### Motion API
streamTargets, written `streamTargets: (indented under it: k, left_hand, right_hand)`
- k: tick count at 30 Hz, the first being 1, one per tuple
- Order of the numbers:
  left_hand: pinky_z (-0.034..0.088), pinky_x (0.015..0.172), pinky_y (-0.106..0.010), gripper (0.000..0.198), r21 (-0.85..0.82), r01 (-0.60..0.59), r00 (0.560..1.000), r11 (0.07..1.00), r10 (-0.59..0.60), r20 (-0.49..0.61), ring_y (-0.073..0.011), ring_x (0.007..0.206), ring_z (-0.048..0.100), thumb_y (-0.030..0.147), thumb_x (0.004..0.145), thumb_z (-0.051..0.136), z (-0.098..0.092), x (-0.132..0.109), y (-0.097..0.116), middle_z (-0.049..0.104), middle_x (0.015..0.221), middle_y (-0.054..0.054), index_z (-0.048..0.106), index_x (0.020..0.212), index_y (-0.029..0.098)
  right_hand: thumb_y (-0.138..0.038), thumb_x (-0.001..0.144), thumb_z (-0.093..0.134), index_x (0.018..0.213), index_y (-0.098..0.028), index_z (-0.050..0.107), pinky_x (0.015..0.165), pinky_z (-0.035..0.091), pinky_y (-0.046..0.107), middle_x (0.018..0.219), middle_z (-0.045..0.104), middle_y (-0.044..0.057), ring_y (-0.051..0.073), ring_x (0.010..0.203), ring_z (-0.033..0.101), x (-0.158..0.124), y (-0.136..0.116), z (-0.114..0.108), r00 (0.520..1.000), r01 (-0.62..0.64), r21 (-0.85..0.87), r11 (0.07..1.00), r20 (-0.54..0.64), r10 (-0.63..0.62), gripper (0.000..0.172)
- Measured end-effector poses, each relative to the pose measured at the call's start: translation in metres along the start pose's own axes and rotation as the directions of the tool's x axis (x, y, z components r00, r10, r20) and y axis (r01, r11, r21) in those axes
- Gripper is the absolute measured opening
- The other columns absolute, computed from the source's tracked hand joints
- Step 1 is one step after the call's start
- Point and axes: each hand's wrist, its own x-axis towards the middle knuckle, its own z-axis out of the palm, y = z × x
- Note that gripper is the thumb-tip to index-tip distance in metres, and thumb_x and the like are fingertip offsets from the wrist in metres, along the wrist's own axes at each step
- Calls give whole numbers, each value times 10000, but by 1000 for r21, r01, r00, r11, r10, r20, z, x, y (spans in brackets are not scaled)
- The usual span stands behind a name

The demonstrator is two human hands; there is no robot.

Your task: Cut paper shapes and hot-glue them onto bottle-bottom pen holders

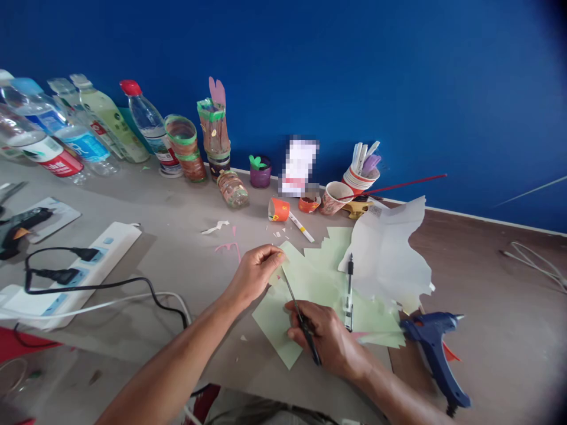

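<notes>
My right hand (325,333) is wrapped round a pair of scissors (292,289), its dark handle under my fingers and its narrow blades pointing up and left. The blade tips reach close to my left hand (259,268), whose thumb and finger are pinched on a small piece of paper (283,258), mostly covered by the fingertips. Beneath both hands lie sheets of pale green paper (277,327) with stepped, cut edges. A pen (349,289) rests on the paper to the right of my right hand.
A blue glue gun (432,348) lies at right beside crumpled white paper (390,248). Cords run from a power strip (100,254) at left. Bottles (150,127), decorated jars (190,153), paper cups (336,198), a marker (301,226) and paper scraps lie towards the blue wall.
</notes>
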Motion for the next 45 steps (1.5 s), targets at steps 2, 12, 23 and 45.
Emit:
streamTargets:
  k: [2, 12, 23, 45]
  left_hand:
    - [330, 491, -208, 254, -2, -5, 1000, 1000, 5, 0, -90, 528, 350, 409, 810, 561, 0, 0, 0, 403, 576, 50, 624, 733, 176]
    - [327, 505, -208, 251, 4, -23, 1000, 1000, 23, -4, -95, 546, 356, 404, 825, 554, -1, 0, -3, 411, 591, 45, 618, 737, 179]
    - [278, 505, -213, 260, 15, -28, 1000, 999, 28, -9, -94, 542, 318, 411, 832, 553, 0, 1, -5, 413, 585, 50, 622, 757, 172]
    - [313, 543, -205, 196, -67, 12, 999, 998, -14, -33, -94, 588, 369, 366, 804, 582, 4, -1, -1, 449, 624, 49, 585, 781, 172]
  right_hand:
    - [-313, 866, 558, 719, -206, 464, 672, 469, 251, 640, 485, -35, 107, 570, 456, 0, -1, -1, 1000, 2, -2, 1000, 1, -2, 205]
    - [-303, 869, 559, 827, -192, 526, 634, 457, 236, 668, 530, -25, 110, 579, 485, -1, 0, 0, 1000, -7, -12, 1000, 4, 7, 124]
    - [-301, 861, 568, 791, -192, 528, 609, 455, 233, 652, 527, -28, 108, 561, 482, 0, -1, 0, 1000, -16, -5, 1000, -14, 16, 135]
    - [-284, 814, 628, 934, -155, 588, 586, 418, 233, 655, 484, -45, 102, 558, 454, 0, 4, -2, 994, -97, 62, 993, -37, 99, 180]
